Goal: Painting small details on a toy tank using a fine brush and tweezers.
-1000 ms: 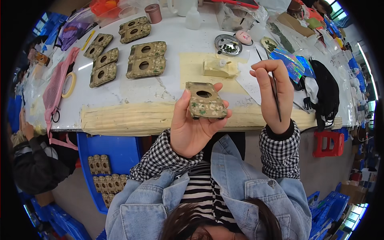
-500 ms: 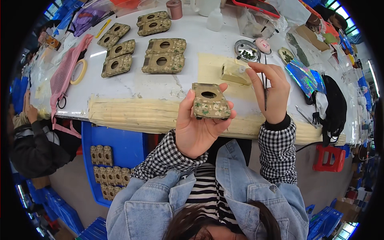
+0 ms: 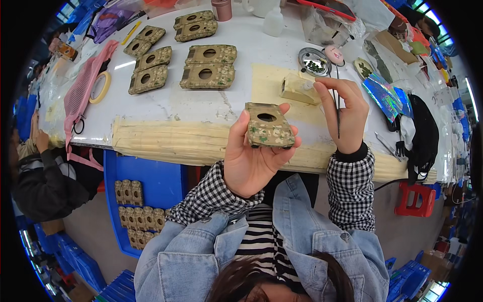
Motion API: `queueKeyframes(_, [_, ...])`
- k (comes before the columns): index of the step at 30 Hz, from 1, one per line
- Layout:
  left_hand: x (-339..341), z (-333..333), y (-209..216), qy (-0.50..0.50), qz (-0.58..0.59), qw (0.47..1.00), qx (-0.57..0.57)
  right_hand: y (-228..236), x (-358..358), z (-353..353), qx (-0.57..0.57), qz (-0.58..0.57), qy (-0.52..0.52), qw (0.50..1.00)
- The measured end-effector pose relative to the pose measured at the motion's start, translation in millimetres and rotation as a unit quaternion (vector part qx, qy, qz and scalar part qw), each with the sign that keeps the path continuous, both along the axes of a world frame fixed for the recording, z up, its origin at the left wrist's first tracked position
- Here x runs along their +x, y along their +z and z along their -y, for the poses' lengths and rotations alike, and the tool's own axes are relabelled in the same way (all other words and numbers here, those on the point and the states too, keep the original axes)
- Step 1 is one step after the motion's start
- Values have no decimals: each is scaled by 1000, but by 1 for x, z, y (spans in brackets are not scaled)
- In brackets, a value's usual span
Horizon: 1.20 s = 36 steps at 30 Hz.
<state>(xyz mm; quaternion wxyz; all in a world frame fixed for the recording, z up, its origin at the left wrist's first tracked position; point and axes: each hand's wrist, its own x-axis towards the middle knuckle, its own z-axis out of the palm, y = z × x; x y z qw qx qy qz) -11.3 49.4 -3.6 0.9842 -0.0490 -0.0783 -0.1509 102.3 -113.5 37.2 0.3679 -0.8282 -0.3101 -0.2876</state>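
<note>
My left hand [image 3: 254, 161] holds a camouflage toy tank hull [image 3: 271, 132] with a round hole in its top, thumb on one side and fingers round the other. Dark tweezers [image 3: 338, 113] hang tip down in my right hand [image 3: 348, 113]. That hand's thumb and index finger come together beside the white nozzle of a small bottle [image 3: 307, 86], which is set in a tan block [image 3: 294, 93]; whether they touch the nozzle I cannot tell. Behind the block, a round metal dish [image 3: 314, 61] contains small dark green pieces.
Several similar camouflage hulls [image 3: 206, 76] stand in pairs at the back left. A tape roll [image 3: 100, 88] and pink mesh [image 3: 83, 88] lie farther left. More hulls sit in a blue tray [image 3: 146, 171] below the table. Metal tweezers [image 3: 387, 146] and black cloth [image 3: 424, 136] are at right.
The whole view has shifted slightly. Both hands keep nearly the same pose, the left still around the tank hull and the right still by the bottle nozzle.
</note>
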Motion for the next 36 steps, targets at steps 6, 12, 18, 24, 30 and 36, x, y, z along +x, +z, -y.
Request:
queueKeyframes(6, [0,2,-1,5,4,1000,6,2,-5,5,119,-32,14,992])
queueKeyframes(12, [-1,3,2,-1,-21,999,30,28,-48,-3,208,-145,120,960])
queueKeyframes(18, [-4,5,7,-2,-31,999,40,27,-58,-11,194,-171,193,947])
queueKeyframes(24, [-1,-1,6,4,-7,1000,29,30,-35,-6,188,-93,87,974])
queueKeyframes(30, [1,-6,7,18,-6,1000,9,21,-1,-1,38,58,-20,997])
queueKeyframes(36, [4,-10,4,29,-12,999,10,11,3,-4,-28,52,-25,998])
